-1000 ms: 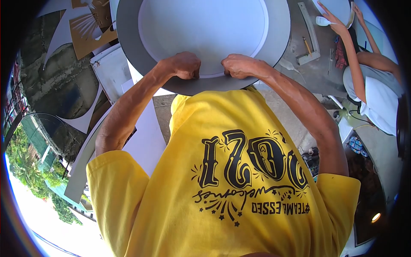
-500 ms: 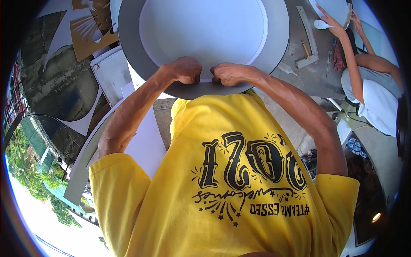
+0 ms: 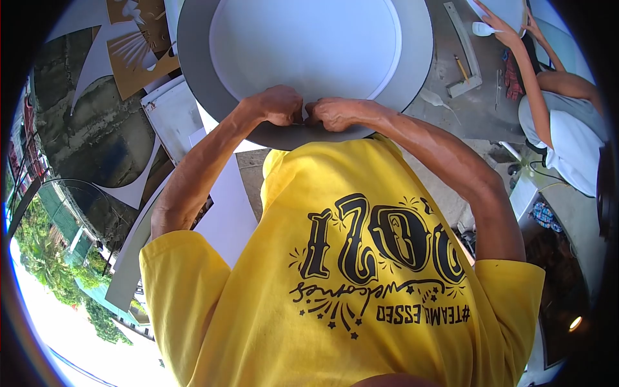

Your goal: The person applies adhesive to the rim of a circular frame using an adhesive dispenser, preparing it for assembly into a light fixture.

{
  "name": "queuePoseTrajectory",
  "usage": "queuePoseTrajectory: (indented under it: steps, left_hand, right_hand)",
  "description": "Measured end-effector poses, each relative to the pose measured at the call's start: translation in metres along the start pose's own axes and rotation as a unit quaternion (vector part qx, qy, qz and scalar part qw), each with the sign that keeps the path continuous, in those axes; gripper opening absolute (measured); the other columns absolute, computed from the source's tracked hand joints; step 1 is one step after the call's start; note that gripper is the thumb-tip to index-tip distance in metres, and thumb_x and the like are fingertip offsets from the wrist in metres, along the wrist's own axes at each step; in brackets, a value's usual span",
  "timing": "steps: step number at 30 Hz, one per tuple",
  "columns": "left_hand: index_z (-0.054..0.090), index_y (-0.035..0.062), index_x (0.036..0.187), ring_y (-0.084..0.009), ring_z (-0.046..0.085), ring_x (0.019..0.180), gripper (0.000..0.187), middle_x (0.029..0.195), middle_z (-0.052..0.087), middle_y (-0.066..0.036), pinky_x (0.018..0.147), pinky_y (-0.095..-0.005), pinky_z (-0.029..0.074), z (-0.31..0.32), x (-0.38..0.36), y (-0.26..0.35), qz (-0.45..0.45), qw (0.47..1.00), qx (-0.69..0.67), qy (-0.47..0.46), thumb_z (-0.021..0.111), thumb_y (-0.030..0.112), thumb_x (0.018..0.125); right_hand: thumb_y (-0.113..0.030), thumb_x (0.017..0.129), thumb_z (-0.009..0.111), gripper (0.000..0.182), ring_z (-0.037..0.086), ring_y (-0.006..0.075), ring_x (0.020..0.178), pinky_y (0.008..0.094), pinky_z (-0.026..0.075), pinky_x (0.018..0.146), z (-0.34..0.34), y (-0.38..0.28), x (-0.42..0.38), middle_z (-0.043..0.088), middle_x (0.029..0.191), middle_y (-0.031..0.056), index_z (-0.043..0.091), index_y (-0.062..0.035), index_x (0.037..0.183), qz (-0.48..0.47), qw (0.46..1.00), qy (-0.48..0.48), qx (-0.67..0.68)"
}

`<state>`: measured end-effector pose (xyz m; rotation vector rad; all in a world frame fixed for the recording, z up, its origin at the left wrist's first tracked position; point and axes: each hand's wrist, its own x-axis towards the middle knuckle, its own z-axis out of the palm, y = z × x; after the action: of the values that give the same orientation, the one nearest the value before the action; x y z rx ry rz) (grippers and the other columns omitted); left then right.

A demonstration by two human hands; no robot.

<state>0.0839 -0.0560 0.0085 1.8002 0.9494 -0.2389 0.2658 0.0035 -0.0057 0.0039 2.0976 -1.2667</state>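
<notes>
In front of my body lies a large round piece with a wide grey rim (image 3: pixel 412 58) and a pale, white-edged round centre (image 3: pixel 303 45). Both hands are at the near side of it, where the centre meets the rim. My left hand (image 3: pixel 281 105) is closed, knuckles up, fingertips turned inward. Close beside it, my right hand (image 3: pixel 338 113) is also closed in a pinch. Only a narrow gap separates the two. Whatever their fingertips grip, if anything, is hidden or too small to make out.
A co-worker (image 3: pixel 567 129) sits at the right, holding a white piece. Between us, a grey table bears an L-shaped piece (image 3: pixel 465 85), a pencil (image 3: pixel 460 67) and a red glove (image 3: pixel 512 76). Cut white sheets (image 3: pixel 225 206) and brown boards (image 3: pixel 129 68) lie to the left.
My right hand has shifted slightly left, narrowing the gap to my left hand. The left hand stays nearly in place. The view has tilted a little.
</notes>
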Motion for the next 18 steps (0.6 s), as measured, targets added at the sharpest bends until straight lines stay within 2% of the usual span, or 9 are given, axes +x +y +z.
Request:
queuePoseTrajectory:
  steps: [7, 9, 13, 15, 16, 18]
  left_hand:
    - [0.075, 0.0099, 0.085, -0.034, 0.066, 0.081, 0.02, 0.081, 0.07, -0.014, 0.071, -0.0418, 0.052, -0.004, -0.012, -0.003, -0.028, 0.999, -0.026, 0.002, 0.064, 0.006, 0.069]
    - [0.075, 0.0078, 0.082, -0.0336, 0.068, 0.082, 0.014, 0.08, 0.07, -0.013, 0.07, -0.0422, 0.054, -0.01, -0.023, 0.0, -0.169, 0.981, 0.092, -0.023, 0.065, 0.007, 0.072]
    - [0.073, 0.0059, 0.078, -0.0336, 0.068, 0.08, 0.01, 0.079, 0.07, -0.014, 0.069, -0.0429, 0.055, -0.009, -0.035, -0.003, -0.178, 0.974, 0.142, 0.006, 0.064, 0.008, 0.074]
    - [0.073, 0.0056, 0.076, -0.0337, 0.069, 0.079, 0.009, 0.078, 0.07, -0.014, 0.07, -0.0427, 0.055, -0.009, -0.037, 0.0, -0.182, 0.972, 0.151, -0.003, 0.064, 0.008, 0.076]
    - [0.073, 0.0056, 0.076, -0.0337, 0.069, 0.079, 0.009, 0.078, 0.07, -0.014, 0.07, -0.0427, 0.055, -0.008, -0.037, 0.0, -0.181, 0.971, 0.153, -0.005, 0.064, 0.008, 0.076]
    - [0.073, 0.0049, 0.075, -0.034, 0.068, 0.079, 0.008, 0.077, 0.07, -0.015, 0.07, -0.0429, 0.055, -0.006, -0.032, 0.001, -0.171, 0.973, 0.154, -0.002, 0.065, 0.008, 0.075]
  right_hand:
    - [0.002, 0.074, 0.044, 0.06, 0.056, 0.0348, 0.108, 0.0434, 0.046, 0.09, -0.006, -0.006, 0.001, 0.055, 0.111, 0.0159, 0.063, -0.0142, 0.128, 0.049, 0.998, -0.016, 0.036]
    - [0.003, 0.075, 0.043, 0.06, 0.057, 0.0349, 0.107, 0.043, 0.047, 0.089, -0.012, -0.011, -0.004, 0.055, 0.11, 0.0155, 0.063, -0.0157, 0.129, 0.02, 0.999, -0.027, -0.012]
    - [0.003, 0.077, 0.042, 0.06, 0.058, 0.0346, 0.106, 0.0427, 0.047, 0.088, -0.001, 0.003, 0.004, 0.055, 0.11, 0.0149, 0.063, -0.0179, 0.13, 0.011, 0.999, -0.019, -0.044]
    - [-0.006, 0.08, 0.054, 0.015, 0.061, 0.0337, 0.09, 0.0411, 0.049, 0.078, 0.004, 0.007, 0.005, 0.061, 0.094, 0.0174, 0.065, 0.0008, 0.088, -0.039, 0.997, 0.053, -0.035]
    - [-0.006, 0.08, 0.054, 0.015, 0.061, 0.0337, 0.09, 0.0411, 0.049, 0.078, 0.004, 0.006, 0.007, 0.061, 0.094, 0.0174, 0.065, 0.0008, 0.088, -0.039, 0.997, 0.055, -0.034]
    - [0.002, 0.08, 0.042, 0.058, 0.058, 0.0338, 0.106, 0.0426, 0.048, 0.088, 0.001, 0.004, 0.007, 0.055, 0.111, 0.0142, 0.063, -0.0192, 0.129, 0.014, 0.999, -0.014, -0.04]
